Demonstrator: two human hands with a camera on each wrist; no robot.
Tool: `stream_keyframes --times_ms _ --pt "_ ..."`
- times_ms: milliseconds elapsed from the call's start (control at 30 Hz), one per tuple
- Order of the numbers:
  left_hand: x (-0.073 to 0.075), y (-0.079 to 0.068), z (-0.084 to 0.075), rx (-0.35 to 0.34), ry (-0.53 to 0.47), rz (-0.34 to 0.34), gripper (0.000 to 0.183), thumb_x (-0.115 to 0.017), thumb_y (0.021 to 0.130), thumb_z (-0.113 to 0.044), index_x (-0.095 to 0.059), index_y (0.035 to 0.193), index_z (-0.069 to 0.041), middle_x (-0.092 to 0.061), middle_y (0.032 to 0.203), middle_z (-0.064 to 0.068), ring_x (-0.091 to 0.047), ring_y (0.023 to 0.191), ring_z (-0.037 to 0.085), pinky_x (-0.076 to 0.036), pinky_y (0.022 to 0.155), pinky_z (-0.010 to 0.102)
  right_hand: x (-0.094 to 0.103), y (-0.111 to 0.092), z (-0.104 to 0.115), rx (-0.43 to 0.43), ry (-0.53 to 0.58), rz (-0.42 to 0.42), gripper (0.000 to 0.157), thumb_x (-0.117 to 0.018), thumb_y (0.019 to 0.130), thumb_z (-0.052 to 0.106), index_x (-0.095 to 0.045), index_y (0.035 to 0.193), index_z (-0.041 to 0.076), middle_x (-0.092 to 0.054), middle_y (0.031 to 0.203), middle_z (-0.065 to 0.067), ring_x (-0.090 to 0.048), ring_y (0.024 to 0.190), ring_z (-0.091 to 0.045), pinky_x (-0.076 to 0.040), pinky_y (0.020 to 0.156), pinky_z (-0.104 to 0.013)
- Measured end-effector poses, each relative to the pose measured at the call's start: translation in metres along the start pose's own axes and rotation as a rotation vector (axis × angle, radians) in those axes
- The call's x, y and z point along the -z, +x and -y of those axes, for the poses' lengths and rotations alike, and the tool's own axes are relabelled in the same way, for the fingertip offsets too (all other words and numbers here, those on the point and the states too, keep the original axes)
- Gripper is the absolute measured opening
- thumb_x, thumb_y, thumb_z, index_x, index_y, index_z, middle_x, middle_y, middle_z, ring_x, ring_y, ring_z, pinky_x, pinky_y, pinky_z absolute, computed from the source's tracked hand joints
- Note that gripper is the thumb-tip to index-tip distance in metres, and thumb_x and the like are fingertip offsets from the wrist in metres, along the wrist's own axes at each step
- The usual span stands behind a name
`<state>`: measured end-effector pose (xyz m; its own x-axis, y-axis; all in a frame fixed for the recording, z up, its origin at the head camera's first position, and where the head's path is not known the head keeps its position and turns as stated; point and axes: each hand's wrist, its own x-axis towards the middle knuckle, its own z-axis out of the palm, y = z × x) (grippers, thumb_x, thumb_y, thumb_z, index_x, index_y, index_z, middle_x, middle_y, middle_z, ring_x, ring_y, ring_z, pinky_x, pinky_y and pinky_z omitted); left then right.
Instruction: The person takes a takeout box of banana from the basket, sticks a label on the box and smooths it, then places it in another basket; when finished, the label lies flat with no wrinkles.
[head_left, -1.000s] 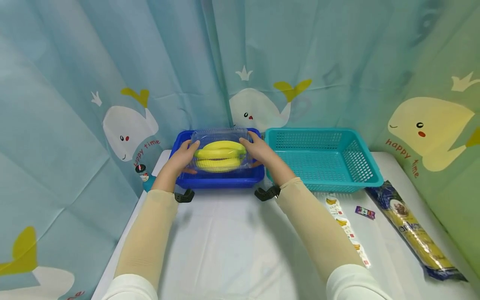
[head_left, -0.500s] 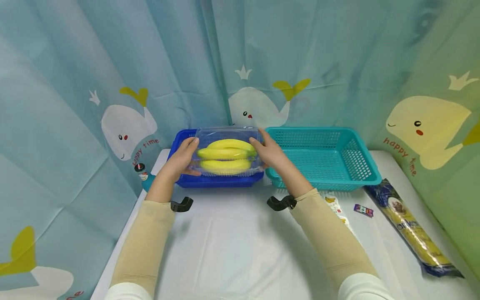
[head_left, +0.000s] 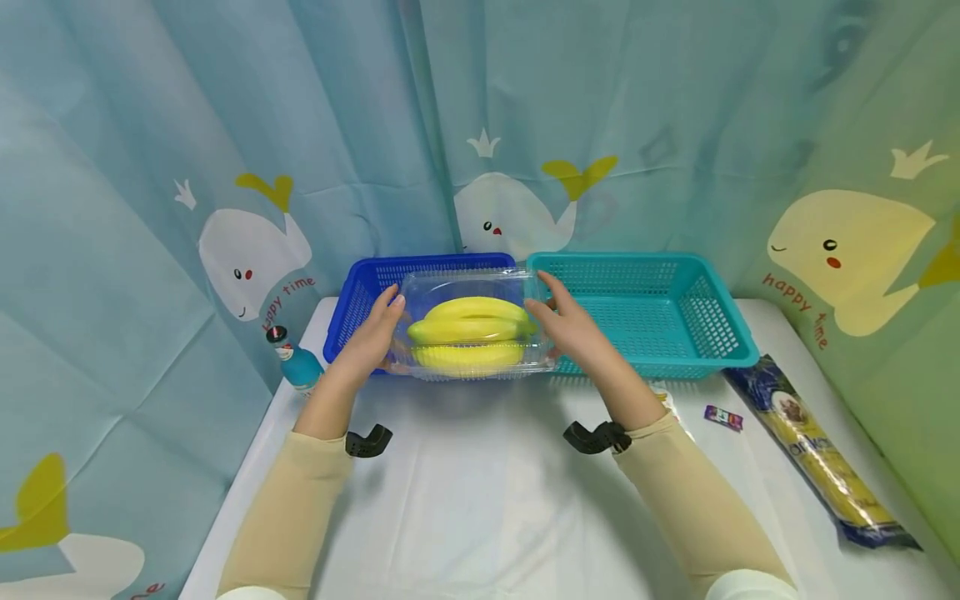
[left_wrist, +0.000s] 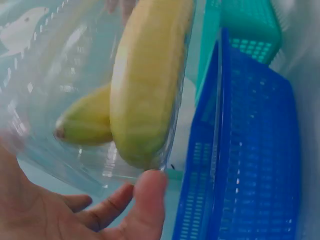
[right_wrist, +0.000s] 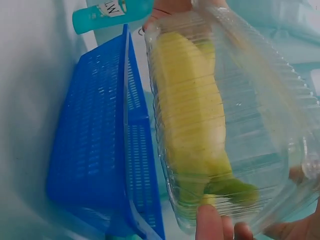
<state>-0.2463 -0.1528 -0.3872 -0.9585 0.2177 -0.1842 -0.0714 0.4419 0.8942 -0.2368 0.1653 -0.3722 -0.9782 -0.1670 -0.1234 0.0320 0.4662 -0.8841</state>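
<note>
A clear plastic clamshell box (head_left: 465, 286) with yellow-green bananas (head_left: 472, 332) inside is held between both hands. My left hand (head_left: 372, 333) grips its left end, and my right hand (head_left: 570, 325) grips its right end. The box is raised and tilted, overlapping the front of the blue basket (head_left: 341, 329) in the head view. In the left wrist view, fingertips (left_wrist: 150, 185) press near the end of a banana. Ribbed plastic walls and the bananas' stem end face the right wrist camera, where a thumb and fingers (right_wrist: 209, 222) touch the box.
Beside the blue basket stands a teal basket (head_left: 637, 308). A blue-green bottle (head_left: 302, 364) is by my left forearm. On the right lie a small purple packet (head_left: 723, 417) and a long pasta bag (head_left: 817, 458). My right arm mostly covers a banana-printed strip (head_left: 667, 396).
Both hands have brought the banana box out from over the blue basket, toward me and somewhat rightward. More of the blue basket and the bottle shows; my right arm now covers more of the printed strip.
</note>
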Motion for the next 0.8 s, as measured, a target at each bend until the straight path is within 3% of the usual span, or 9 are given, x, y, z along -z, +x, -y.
stream_keyframes --times_ms 133,233,300,333,367,467,533,600,800 --pt "-0.012 -0.006 -0.001 -0.034 0.105 -0.022 0.080 -0.020 0.094 -0.077 0.001 0.159 -0.036 -0.011 0.167 0.007 -0.019 0.150 0.042 -0.029 0.110 0.070 0.000 -0.013 -0.005 0.020 0.025 0.019 0.066 -0.046 0.103 0.046 -0.009 0.158 0.040 -0.042 0.127 -0.020 -0.052 0.077 -0.028 -0.059 0.058 -0.046" --pt "-0.022 -0.009 0.001 -0.028 0.145 -0.031 0.081 -0.020 0.095 -0.076 -0.001 0.160 -0.032 -0.010 0.167 0.011 -0.024 0.149 0.042 -0.018 0.114 0.072 -0.001 -0.022 -0.011 0.023 0.052 0.024 0.063 -0.045 0.104 0.042 -0.012 0.158 0.039 -0.041 0.127 -0.021 -0.046 0.065 -0.022 -0.058 0.059 -0.047" --pt "-0.027 -0.012 0.003 -0.015 0.136 -0.033 0.081 -0.020 0.094 -0.076 -0.004 0.160 -0.031 -0.015 0.166 0.013 -0.016 0.151 0.041 -0.013 0.114 0.074 -0.001 -0.027 -0.014 0.026 0.060 0.013 0.061 -0.045 0.104 0.043 -0.015 0.157 0.039 -0.042 0.130 -0.022 -0.043 0.061 -0.019 -0.056 0.057 -0.046" --pt "-0.029 -0.013 0.004 -0.012 0.134 -0.033 0.081 -0.019 0.094 -0.076 -0.005 0.160 -0.031 -0.020 0.164 0.014 -0.028 0.146 0.043 -0.017 0.114 0.073 -0.001 -0.029 -0.016 0.028 0.062 0.008 0.061 -0.044 0.104 0.044 -0.016 0.158 0.038 -0.042 0.132 -0.022 -0.042 0.059 -0.019 -0.055 0.056 -0.045" --pt "-0.031 -0.014 0.005 -0.009 0.130 -0.034 0.080 -0.018 0.094 -0.077 -0.007 0.160 -0.032 -0.020 0.164 0.014 -0.026 0.147 0.043 -0.015 0.114 0.073 -0.001 -0.031 -0.017 0.026 0.068 0.002 0.061 -0.044 0.104 0.046 -0.017 0.157 0.038 -0.043 0.134 -0.021 -0.042 0.059 -0.019 -0.053 0.055 -0.043" --pt "-0.033 -0.019 0.006 -0.037 0.123 -0.039 0.078 -0.018 0.095 -0.075 -0.011 0.160 -0.032 -0.018 0.165 0.012 -0.008 0.152 0.041 -0.007 0.113 0.076 0.001 -0.036 -0.022 0.021 0.076 -0.009 0.060 -0.044 0.103 0.049 -0.020 0.157 0.037 -0.044 0.137 -0.020 -0.046 0.069 -0.022 -0.052 0.054 -0.038" --pt "-0.034 -0.022 0.006 -0.069 0.129 -0.046 0.075 -0.018 0.097 -0.072 -0.013 0.160 -0.031 -0.014 0.166 0.011 -0.013 0.151 0.042 -0.010 0.112 0.076 0.002 -0.039 -0.026 0.018 0.088 -0.013 0.060 -0.043 0.103 0.049 -0.021 0.157 0.037 -0.043 0.138 -0.019 -0.046 0.076 -0.024 -0.052 0.054 -0.037" --pt "-0.035 -0.024 0.007 -0.108 0.116 -0.055 0.072 -0.020 0.099 -0.069 -0.017 0.159 -0.030 -0.016 0.165 0.011 -0.008 0.153 0.040 -0.010 0.112 0.076 0.003 -0.042 -0.030 0.018 0.098 -0.018 0.059 -0.043 0.103 0.049 -0.022 0.157 0.036 -0.044 0.138 -0.019 -0.046 0.080 -0.024 -0.052 0.055 -0.036" --pt "-0.046 -0.030 0.018 -0.169 0.002 -0.030 0.062 -0.025 0.102 -0.062 -0.024 0.157 -0.033 -0.031 0.160 0.007 -0.023 0.149 0.039 -0.030 0.105 0.075 0.003 -0.055 -0.040 0.022 0.116 -0.024 0.059 -0.046 0.103 0.048 -0.026 0.156 0.031 -0.047 0.123 -0.021 -0.046 0.066 -0.019 -0.053 0.052 -0.037"
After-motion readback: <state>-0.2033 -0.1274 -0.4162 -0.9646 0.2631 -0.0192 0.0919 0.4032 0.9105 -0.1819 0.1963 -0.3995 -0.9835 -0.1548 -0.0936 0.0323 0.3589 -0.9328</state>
